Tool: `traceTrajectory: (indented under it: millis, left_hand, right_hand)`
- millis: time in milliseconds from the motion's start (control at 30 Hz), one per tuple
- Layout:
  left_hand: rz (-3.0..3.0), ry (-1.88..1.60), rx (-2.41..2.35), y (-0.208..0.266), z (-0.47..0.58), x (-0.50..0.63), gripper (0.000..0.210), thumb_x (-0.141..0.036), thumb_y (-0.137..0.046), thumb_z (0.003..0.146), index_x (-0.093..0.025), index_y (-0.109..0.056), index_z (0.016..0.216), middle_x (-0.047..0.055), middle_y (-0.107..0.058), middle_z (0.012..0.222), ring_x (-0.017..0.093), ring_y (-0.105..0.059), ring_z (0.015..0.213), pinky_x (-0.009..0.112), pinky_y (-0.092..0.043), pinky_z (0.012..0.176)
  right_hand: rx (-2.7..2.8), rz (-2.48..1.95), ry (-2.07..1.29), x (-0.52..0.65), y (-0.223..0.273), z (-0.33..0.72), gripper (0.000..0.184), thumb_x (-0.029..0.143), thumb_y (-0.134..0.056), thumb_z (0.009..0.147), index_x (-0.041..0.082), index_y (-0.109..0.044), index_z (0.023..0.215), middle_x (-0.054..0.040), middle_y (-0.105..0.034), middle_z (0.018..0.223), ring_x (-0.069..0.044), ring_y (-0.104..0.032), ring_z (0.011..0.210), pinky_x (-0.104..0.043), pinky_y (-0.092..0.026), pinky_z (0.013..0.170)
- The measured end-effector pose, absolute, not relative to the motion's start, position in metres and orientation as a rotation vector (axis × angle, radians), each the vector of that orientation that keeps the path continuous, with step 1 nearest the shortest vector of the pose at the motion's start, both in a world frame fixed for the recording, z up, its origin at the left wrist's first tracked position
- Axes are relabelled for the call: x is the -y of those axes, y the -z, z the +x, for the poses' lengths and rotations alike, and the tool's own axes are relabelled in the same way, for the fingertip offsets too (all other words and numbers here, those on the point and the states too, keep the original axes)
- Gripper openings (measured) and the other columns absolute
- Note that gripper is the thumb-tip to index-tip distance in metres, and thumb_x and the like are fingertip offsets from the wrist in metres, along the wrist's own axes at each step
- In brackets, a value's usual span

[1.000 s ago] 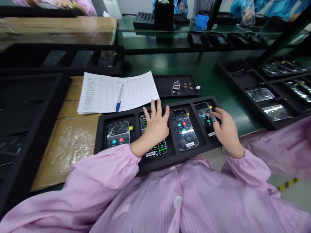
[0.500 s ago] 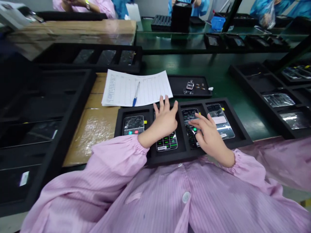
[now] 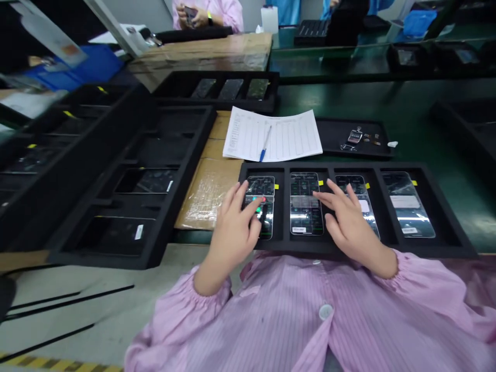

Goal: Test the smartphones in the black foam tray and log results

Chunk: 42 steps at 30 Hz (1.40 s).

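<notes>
A black foam tray in front of me holds several smartphones in separate compartments, each with a yellow tab. My left hand is over the leftmost smartphone, fingers spread, index finger at its lit red and green buttons. My right hand hovers or rests over the third smartphone, partly hiding it; its index finger reaches to the right edge of the second smartphone. The rightmost smartphone carries white labels and lies apart from both hands. Neither hand grips anything.
Behind the tray lie printed sheets with a blue pen on top. A shallow black tray holds small metal parts. Larger black trays with phones stand at left, beside taped cardboard. Another person sits across the bench.
The view has swung left. My left hand has moved from the second smartphone to the leftmost one. My right index finger has gone from the third smartphone to the second's edge.
</notes>
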<state>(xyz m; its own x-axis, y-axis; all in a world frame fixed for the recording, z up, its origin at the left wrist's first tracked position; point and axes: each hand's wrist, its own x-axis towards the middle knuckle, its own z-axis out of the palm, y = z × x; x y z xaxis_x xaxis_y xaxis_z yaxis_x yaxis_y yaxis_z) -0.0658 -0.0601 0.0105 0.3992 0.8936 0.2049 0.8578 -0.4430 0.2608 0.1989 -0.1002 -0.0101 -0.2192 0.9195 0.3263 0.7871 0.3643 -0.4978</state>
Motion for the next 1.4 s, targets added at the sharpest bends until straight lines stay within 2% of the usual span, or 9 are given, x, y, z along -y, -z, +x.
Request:
traceTrajectory:
  millis: [167,333,500,633,733,900,1067,1267,1400]
  left_hand:
    - [2.653,-0.543,-1.504,0.014,-0.065,0.061,0.044,-0.020,-0.045,0.093,-0.011,-0.060,0.133,0.025,-0.033,0.161,0.042,-0.028,0.151,0.065,-0.037,0.115]
    - [2.687,-0.792,-1.403,0.015,-0.072,0.066,0.039,-0.017,-0.045,0.092,-0.010,-0.062,0.126,0.024,-0.040,0.157,0.038,-0.029,0.151,0.061,-0.034,0.118]
    - [2.754,-0.757,-1.281,0.019,-0.075,0.065,0.037,-0.019,-0.047,0.093,-0.014,-0.064,0.125,0.020,-0.040,0.159,0.039,-0.029,0.151,0.062,-0.037,0.116]
    - [2.786,-0.765,-1.191,0.023,-0.075,0.060,0.040,-0.021,-0.051,0.091,-0.022,-0.064,0.129,0.010,-0.030,0.167,0.040,-0.026,0.153,0.064,-0.036,0.116]
    - [2.738,-0.848,-1.183,0.025,-0.074,0.057,0.051,-0.021,-0.054,0.089,-0.027,-0.058,0.139,0.003,-0.022,0.170,0.040,-0.023,0.154,0.064,-0.029,0.121]
    - [2.673,-0.933,-1.221,0.025,-0.072,0.056,0.056,-0.022,-0.053,0.089,-0.030,-0.055,0.145,-0.003,-0.019,0.170,0.041,-0.019,0.155,0.065,-0.022,0.125]
    - [2.684,-0.951,-1.242,0.025,-0.073,0.055,0.059,-0.020,-0.054,0.091,-0.031,-0.050,0.149,-0.004,-0.019,0.170,0.042,-0.018,0.155,0.067,-0.021,0.124]
    - [2.670,-0.965,-1.243,0.024,-0.071,0.053,0.067,-0.024,-0.052,0.094,-0.045,-0.035,0.155,-0.011,-0.016,0.170,0.040,-0.016,0.156,0.067,-0.018,0.124]
    - [2.652,-0.955,-1.262,0.022,-0.067,0.053,0.066,-0.026,-0.049,0.095,-0.050,-0.031,0.155,-0.015,-0.015,0.169,0.038,-0.014,0.157,0.068,-0.017,0.125]
  right_hand:
    - [2.010,-1.527,-0.254,0.112,0.013,0.205,0.033,0.015,-0.039,0.095,0.020,-0.055,0.123,-0.0078,-0.073,0.120,-0.030,-0.046,0.144,-0.066,-0.019,0.124]
    - [2.164,-1.474,-0.329,0.114,0.016,0.204,0.039,0.017,-0.037,0.098,0.018,-0.050,0.134,-0.0105,-0.067,0.133,-0.032,-0.036,0.150,-0.069,-0.016,0.124]
    - [1.992,-1.488,-0.220,0.119,0.014,0.221,0.038,0.017,-0.039,0.097,0.021,-0.052,0.133,-0.0081,-0.069,0.130,-0.029,-0.041,0.147,-0.066,-0.014,0.125]
    - [1.737,-1.587,-0.043,0.132,0.012,0.250,0.032,0.016,-0.042,0.096,0.023,-0.059,0.121,-0.0055,-0.075,0.118,-0.028,-0.052,0.140,-0.062,-0.022,0.124]
    - [1.660,-1.679,0.036,0.139,0.014,0.266,0.027,0.015,-0.043,0.094,0.024,-0.063,0.109,-0.0030,-0.078,0.105,-0.028,-0.059,0.131,-0.060,-0.029,0.121]
    - [1.766,-1.755,-0.044,0.141,0.018,0.273,0.028,0.014,-0.042,0.092,0.023,-0.065,0.105,-0.0031,-0.077,0.106,-0.028,-0.061,0.128,-0.059,-0.030,0.120]
    - [1.553,-1.785,0.102,0.146,0.015,0.294,0.028,0.017,-0.042,0.094,0.023,-0.067,0.106,-0.0048,-0.077,0.106,-0.026,-0.064,0.124,-0.054,-0.041,0.113]
    - [1.315,-1.936,0.230,0.151,0.015,0.334,0.027,0.021,-0.042,0.092,0.024,-0.067,0.099,-0.0058,-0.078,0.102,-0.029,-0.066,0.119,-0.057,-0.044,0.107]
    - [1.319,-1.961,0.195,0.151,0.021,0.344,0.029,0.020,-0.039,0.092,0.024,-0.067,0.101,-0.0073,-0.078,0.105,-0.029,-0.065,0.122,-0.056,-0.046,0.106]
